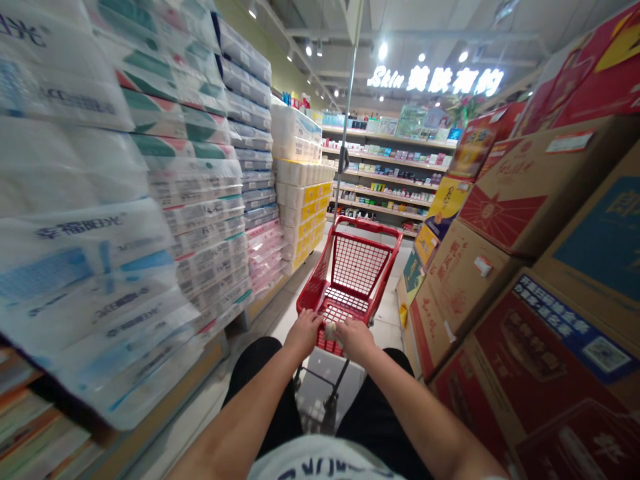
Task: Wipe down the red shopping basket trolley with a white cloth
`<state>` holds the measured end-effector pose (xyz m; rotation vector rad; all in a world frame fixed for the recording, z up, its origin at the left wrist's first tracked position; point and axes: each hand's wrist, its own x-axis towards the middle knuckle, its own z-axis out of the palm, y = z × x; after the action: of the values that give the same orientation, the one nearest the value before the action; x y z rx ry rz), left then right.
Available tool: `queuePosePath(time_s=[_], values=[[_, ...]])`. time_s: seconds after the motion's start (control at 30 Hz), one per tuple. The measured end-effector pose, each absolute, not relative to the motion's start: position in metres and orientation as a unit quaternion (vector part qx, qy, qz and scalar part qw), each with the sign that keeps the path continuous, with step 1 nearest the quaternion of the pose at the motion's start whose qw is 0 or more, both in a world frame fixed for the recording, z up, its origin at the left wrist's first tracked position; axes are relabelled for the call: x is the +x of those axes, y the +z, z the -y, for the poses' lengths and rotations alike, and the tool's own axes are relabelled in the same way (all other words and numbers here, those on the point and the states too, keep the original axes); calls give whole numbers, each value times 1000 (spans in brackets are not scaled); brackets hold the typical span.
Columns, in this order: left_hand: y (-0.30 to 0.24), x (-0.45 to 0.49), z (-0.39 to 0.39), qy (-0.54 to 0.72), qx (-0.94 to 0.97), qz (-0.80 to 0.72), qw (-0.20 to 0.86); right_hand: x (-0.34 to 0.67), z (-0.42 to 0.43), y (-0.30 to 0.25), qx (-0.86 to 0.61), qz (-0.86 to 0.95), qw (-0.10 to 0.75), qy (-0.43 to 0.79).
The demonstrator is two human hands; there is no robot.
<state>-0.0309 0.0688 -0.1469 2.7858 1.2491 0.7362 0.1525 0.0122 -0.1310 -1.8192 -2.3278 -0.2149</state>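
Note:
A small red shopping cart (367, 230) with a wire-mesh basket stands in the aisle right in front of me, and nothing shows inside it. My left hand (303, 331) is closed over the left part of its handle. My right hand (354, 337) grips the handle beside it, fingers wrapped round. A pale bit of the handle shows between the two hands. Both forearms reach forward from the bottom of the view, above my dark trousers.
Stacks of plastic-wrapped tissue packs (195, 187) wall the aisle on the left. Red and brown cardboard boxes (505, 220) pile up close on the right. Shelves of small goods (385, 180) stand across the far end under a lit sign. A thin metal pole (350, 113) rises behind the cart.

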Motion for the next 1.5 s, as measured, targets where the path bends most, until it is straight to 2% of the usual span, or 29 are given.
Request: queuePosePath(time_s=[0.13, 0.33, 0.47, 0.57, 0.7, 0.77, 0.9, 1.0, 1.1, 1.23, 1.4, 1.5], values=[[-145, -33, -69, 241, 884, -399, 12, 150, -17, -123, -611, 788, 58, -47], [-147, -35, -71, 238, 881, -408, 4, 151, -9, -138, -568, 809, 133, -75], [-145, -35, -70, 232, 880, -415, -3, 155, -9, -143, -523, 820, 232, -2], [-144, -34, -70, 233, 878, -418, 1, 159, -15, -130, -489, 795, 350, 74], [-145, -34, -71, 244, 882, -402, 14, 162, -18, -103, -526, 707, 471, 37], [-146, -34, -71, 247, 882, -400, 16, 160, -16, -98, -549, 704, 450, 11], [-148, -33, -71, 255, 876, -410, 8, 152, -6, -116, -585, 780, 219, -28], [-149, -33, -70, 252, 876, -412, 5, 147, -4, -133, -606, 778, 154, -58], [-149, -34, -70, 243, 878, -413, -1, 147, -11, -133, -609, 775, 168, -7], [-149, -36, -71, 237, 878, -416, -6, 155, -21, -120, -594, 768, 235, 53], [-151, -34, -71, 253, 879, -405, -8, 161, -21, -112, -615, 716, 330, -16], [-151, -33, -71, 254, 877, -409, -9, 154, -13, -120, -595, 749, 284, -60]])
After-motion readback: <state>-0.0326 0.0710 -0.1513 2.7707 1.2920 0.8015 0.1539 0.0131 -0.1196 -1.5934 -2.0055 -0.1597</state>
